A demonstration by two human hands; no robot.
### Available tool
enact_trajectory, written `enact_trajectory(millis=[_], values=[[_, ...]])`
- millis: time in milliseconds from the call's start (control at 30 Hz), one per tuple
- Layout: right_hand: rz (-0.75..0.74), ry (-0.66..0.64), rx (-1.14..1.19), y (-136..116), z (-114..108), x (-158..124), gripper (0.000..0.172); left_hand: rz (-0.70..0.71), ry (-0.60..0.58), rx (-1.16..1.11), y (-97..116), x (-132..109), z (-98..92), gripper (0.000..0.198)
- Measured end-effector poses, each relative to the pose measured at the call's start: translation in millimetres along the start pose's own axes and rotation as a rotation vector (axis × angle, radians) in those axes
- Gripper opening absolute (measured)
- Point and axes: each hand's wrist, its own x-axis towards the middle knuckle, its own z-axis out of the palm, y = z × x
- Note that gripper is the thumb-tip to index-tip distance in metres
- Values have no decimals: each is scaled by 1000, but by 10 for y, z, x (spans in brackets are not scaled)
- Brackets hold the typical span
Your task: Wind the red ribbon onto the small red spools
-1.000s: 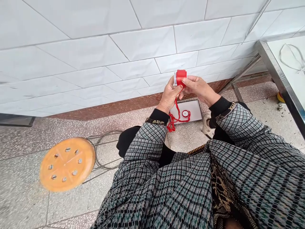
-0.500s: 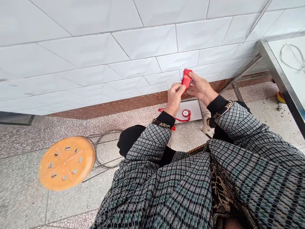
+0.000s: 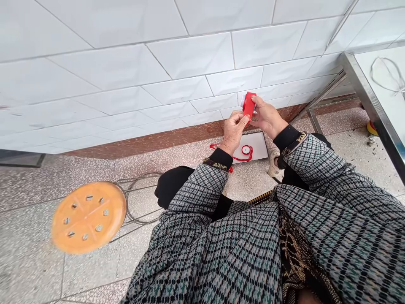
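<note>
In front of the tiled wall, a spool of red ribbon (image 3: pixel 248 104) with a white side is held up between both hands. My right hand (image 3: pixel 268 118) grips it from the right, thumb on the red band. Fingers closed in a pinch, my left hand (image 3: pixel 234 130) holds the lower end of the red ribbon. Below them on the floor, a white box or board with dark edges (image 3: pixel 260 145) bears a smaller white spool (image 3: pixel 246 150) with loose red ribbon. More red ribbon trails out at the left of it, partly hidden by my left forearm.
An orange round stool (image 3: pixel 90 217) with holes and a thin metal frame stands at the left. At the right is a metal-framed table (image 3: pixel 363 84) with a coil of thin wire (image 3: pixel 386 74) on it. The white tiled wall (image 3: pixel 193 55) rises in front.
My left hand has shifted slightly up and to the right along the red ribbon. The spool and my right hand have hardly moved.
</note>
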Motion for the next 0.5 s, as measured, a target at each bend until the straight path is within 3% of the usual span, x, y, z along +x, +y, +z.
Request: enact_trajectory(millis=[200, 367, 500], values=[[6, 4, 1, -37, -30, 25, 46, -29, -151, -22, 24, -12, -55, 52], [53, -7, 33, -45, -50, 41, 41, -217, -177, -93, -56, -12, -40, 47], [133, -46, 91, -61, -61, 35, 29, -212, -140, -53, -127, 31, -54, 33]])
